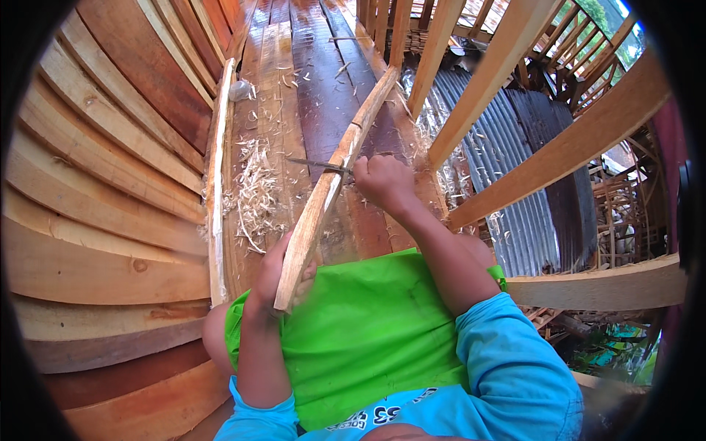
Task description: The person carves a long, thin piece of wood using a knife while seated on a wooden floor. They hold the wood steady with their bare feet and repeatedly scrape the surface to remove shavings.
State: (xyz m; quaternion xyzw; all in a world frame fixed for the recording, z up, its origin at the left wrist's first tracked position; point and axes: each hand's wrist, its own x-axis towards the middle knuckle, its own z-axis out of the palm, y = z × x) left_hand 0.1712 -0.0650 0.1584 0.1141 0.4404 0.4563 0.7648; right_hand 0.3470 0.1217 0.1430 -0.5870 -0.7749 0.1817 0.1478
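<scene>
A long, partly shaved wooden pole (318, 209) slants from my lap out to the far right, its squared end close to me. My left hand (278, 273) is wrapped round the near end from below. Across the middle of the pole lies a long, thin knife (318, 164), its blade pointing left. My right hand (384, 178) is closed in a fist at the knife's right end, just right of the pole; the fist hides the handle.
Pale curled wood shavings (256, 187) lie heaped on the wet plank floor (312, 62). A plank wall (103, 184) stands at left, with another pale strip of wood (218, 191) before it. Wooden railing posts (500, 88) line the right, above corrugated metal sheets (489, 140). A clear rounded object (239, 90) sits far left.
</scene>
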